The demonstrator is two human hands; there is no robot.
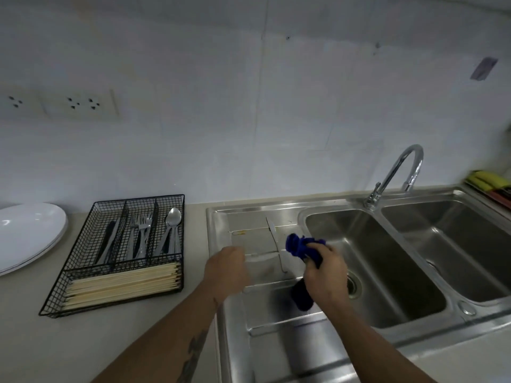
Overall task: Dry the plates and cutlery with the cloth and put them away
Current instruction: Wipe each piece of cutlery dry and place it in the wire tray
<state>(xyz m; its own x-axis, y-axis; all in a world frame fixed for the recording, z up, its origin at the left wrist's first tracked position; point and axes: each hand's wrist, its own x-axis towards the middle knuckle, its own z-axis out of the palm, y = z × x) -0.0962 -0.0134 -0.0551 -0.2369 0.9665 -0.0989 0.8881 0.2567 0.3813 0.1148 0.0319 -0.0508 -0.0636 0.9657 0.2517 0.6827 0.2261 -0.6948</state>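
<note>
Covering the back of the scene, a pale tiled wall [249,92] carries a double socket [80,104] at the left and a small grey patch at the upper right.

Counter [33,341]: light beige, running along the wall. Stack of white plates [25,236] at its far left edge, partly out of frame.

Black wire tray [116,308] beside the plates, divided into compartments: knives [107,241] in the left slot, forks [142,230] in the middle, spoons [172,230] in the right, pale chopsticks [121,283] laid crosswise in the front section.

Steel sink [414,322]: drainboard at the left, two basins to the right, curved chrome tap [398,175] behind the divide. Yellow and green items at the far right rim, blurred.

Right hand [326,275]: fingers curled round a bunched blue cloth [304,246], held above the drainboard near the basin edge; a dark end of the cloth hangs below the palm.

Left hand [225,268]: over the drainboard, fingers curled forward; motion blur hides whether it holds anything. A thin white-edged thing [272,230] stands between the hands, too blurred to identify.
</note>
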